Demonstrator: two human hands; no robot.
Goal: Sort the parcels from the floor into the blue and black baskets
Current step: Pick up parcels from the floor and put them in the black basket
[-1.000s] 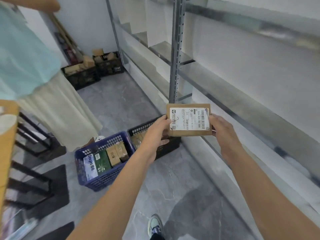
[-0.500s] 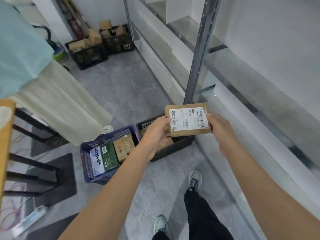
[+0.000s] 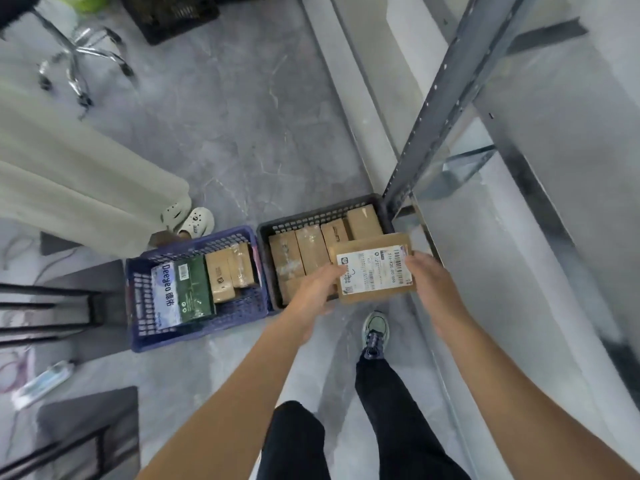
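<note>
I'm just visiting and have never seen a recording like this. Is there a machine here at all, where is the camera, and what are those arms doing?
There is no machine: these are a person's two bare hands. The camera sits on that person's head and looks forward and down, so you see their arms and one shoe below. The left hand and right hand grip a flat brown labelled parcel by its sides; in the picture it overlaps the near corner of the black basket, which already holds brown parcels. Beside it on the grey floor stands a blue basket with a green box and more parcels.
</note>
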